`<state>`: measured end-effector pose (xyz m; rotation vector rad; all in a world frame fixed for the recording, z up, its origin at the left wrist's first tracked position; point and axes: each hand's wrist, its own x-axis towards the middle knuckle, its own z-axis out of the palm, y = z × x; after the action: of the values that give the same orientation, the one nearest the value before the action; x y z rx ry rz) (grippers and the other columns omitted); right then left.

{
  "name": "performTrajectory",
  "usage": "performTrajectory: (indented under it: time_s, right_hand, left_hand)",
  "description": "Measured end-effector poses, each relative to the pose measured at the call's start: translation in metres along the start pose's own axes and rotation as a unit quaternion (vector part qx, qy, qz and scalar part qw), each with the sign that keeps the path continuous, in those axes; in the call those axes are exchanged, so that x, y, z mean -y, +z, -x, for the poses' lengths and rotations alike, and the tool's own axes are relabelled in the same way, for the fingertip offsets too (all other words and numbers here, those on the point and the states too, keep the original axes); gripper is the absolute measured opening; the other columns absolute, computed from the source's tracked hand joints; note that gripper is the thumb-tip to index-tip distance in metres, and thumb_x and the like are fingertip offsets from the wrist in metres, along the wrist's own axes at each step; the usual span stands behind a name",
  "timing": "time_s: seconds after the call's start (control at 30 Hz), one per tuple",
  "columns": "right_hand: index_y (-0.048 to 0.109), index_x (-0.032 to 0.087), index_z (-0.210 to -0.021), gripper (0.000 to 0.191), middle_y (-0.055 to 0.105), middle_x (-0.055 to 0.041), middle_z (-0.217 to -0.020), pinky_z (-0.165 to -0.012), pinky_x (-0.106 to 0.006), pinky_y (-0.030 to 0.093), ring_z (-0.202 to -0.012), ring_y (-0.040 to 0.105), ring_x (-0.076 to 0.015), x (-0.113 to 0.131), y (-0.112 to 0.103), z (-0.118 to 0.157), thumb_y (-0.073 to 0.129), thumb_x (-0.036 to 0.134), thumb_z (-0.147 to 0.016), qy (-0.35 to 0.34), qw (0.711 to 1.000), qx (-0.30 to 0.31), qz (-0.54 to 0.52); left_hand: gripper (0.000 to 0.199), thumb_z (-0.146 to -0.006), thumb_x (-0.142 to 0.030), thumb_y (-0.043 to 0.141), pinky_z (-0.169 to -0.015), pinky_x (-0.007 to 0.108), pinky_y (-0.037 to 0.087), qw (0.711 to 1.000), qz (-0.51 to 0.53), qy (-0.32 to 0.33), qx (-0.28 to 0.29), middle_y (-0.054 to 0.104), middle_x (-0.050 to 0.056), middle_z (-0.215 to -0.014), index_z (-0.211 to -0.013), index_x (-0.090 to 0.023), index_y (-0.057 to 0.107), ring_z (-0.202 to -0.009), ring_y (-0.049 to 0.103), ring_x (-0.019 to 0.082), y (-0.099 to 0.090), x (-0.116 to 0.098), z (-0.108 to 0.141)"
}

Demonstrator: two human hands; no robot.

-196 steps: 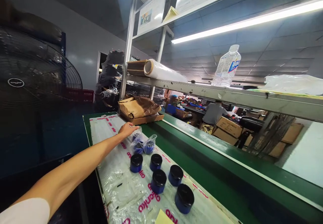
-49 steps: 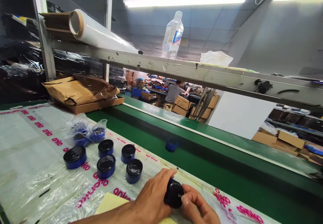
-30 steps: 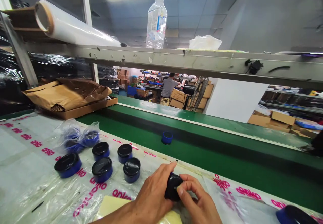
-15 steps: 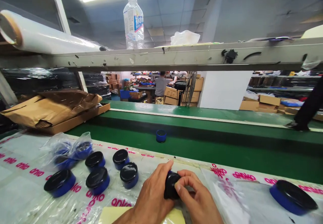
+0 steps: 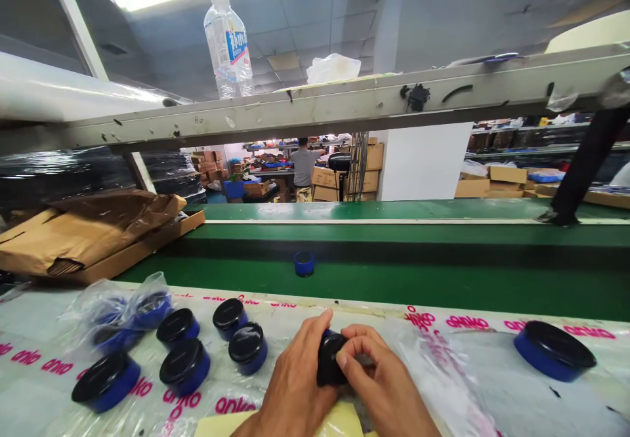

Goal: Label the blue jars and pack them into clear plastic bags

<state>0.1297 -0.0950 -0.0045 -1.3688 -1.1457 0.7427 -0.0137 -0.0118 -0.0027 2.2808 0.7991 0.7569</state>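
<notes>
The left hand [image 5: 295, 384] and right hand [image 5: 381, 381] close around a blue jar with a black lid [image 5: 329, 359], the right pinching at the lid. Just left of the hands stand five more lidded blue jars [image 5: 185, 366] and two plastic bags of blue pieces [image 5: 118, 322]; another lidded jar [image 5: 554, 350] sits well right, and a small blue cylinder [image 5: 304, 263] lies on the green belt [image 5: 394, 286] beyond the hands
</notes>
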Motion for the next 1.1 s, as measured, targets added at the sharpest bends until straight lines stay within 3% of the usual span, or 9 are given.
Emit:
performTrajectory:
  time_s: [0.57,0.87,1.1]
  right_hand:
    - [0.062,0.024,-0.074,0.022,0.061,-0.0074,-0.114,-0.082,-0.033,0.052,-0.101,0.063,-0.0237,-0.005,0.003,0.0,0.053,0.037,-0.088,0.01,0.997,-0.039,0.064]
    - [0.063,0.025,-0.068,0.023,0.069,-0.0046,-0.103,-0.088,-0.036,0.047,-0.098,0.065,-0.0246,0.001,0.0,0.0,0.055,0.039,-0.085,0.016,0.992,-0.075,0.104]
    - [0.07,0.024,-0.074,0.033,0.072,-0.0068,-0.108,-0.082,-0.031,0.052,-0.096,0.069,-0.0229,0.005,0.001,0.005,0.049,0.042,-0.092,-0.024,0.985,-0.103,0.138]
  left_hand:
    - [0.085,-0.067,0.003,0.06,-0.105,0.04,0.051,1.0,-0.023,0.016,-0.004,0.06,0.006,-0.138,-0.144,-0.028,0.043,-0.125,0.06,0.026,0.001,-0.002,-0.001]
    - [0.083,-0.07,0.004,0.059,-0.106,0.04,0.05,0.999,-0.028,0.029,-0.003,0.059,0.005,-0.139,-0.144,-0.028,0.041,-0.126,0.06,0.024,-0.001,-0.002,0.001]
    - [0.083,-0.07,0.004,0.059,-0.103,0.039,0.053,0.998,-0.032,0.049,-0.014,0.06,0.005,-0.136,-0.143,-0.029,0.041,-0.122,0.062,0.024,0.0,0.0,0.002]
